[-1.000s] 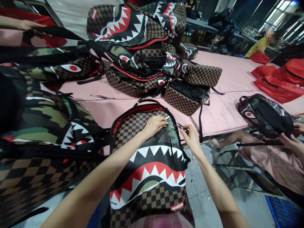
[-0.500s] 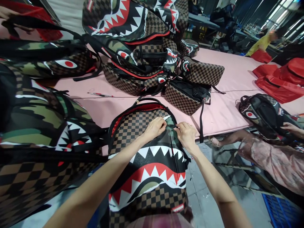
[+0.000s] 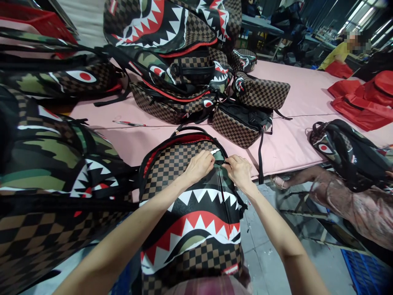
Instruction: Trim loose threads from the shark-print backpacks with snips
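A backpack point(image 3: 181, 162) with brown-and-black checks and a printed shark mouth leans upright in front of me, its top zip open on a red lining. Over its upper right part, my left hand point(image 3: 201, 164) pinches one end of a small black piece point(image 3: 219, 162). The fingertips of my right hand point(image 3: 239, 170) are closed on its other end. Thin dark cords point(image 3: 222, 188) hang from between the hands down across the printed teeth. Fingers cover part of the small piece, so its exact kind is unclear.
More shark-print bags point(image 3: 172, 82) are piled on the pink table point(image 3: 307, 94), and others point(image 3: 61, 155) crowd my left. A pen point(image 3: 129, 123) lies behind the backpack. Red bags point(image 3: 365, 100) and a seated person in a patterned garment point(image 3: 340, 200) are at right. A blue crate point(image 3: 365, 270) stands on the floor.
My fingertips have come slightly closer together, and more of the small black piece shows between them. At right, the other person's hand has gone from view and the bag there has tilted.
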The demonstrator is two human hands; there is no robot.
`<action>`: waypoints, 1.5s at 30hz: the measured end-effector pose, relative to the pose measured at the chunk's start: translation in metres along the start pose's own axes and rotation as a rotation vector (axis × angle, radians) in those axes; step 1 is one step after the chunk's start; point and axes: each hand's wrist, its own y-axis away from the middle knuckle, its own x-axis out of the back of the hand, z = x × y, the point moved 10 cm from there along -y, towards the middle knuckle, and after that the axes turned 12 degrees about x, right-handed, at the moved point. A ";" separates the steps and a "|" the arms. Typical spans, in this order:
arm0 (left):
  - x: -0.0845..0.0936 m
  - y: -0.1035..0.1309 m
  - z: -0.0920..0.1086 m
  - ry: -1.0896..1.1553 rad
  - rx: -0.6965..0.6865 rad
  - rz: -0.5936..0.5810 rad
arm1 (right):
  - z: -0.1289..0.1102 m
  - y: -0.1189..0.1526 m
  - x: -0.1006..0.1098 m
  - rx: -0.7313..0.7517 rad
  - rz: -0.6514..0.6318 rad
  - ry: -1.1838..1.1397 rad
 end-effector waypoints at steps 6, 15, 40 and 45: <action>0.013 -0.008 0.002 -0.081 0.020 -0.024 | 0.001 -0.001 -0.004 -0.005 0.014 -0.053; -0.023 0.065 0.010 -0.154 0.571 -0.602 | 0.137 0.069 -0.071 -0.649 0.075 -0.283; -0.006 0.088 0.024 0.403 0.630 -0.444 | -0.082 0.120 0.023 0.280 -0.218 -0.267; 0.000 0.093 0.032 0.427 0.621 -0.404 | -0.077 0.127 0.022 0.245 -0.215 -0.391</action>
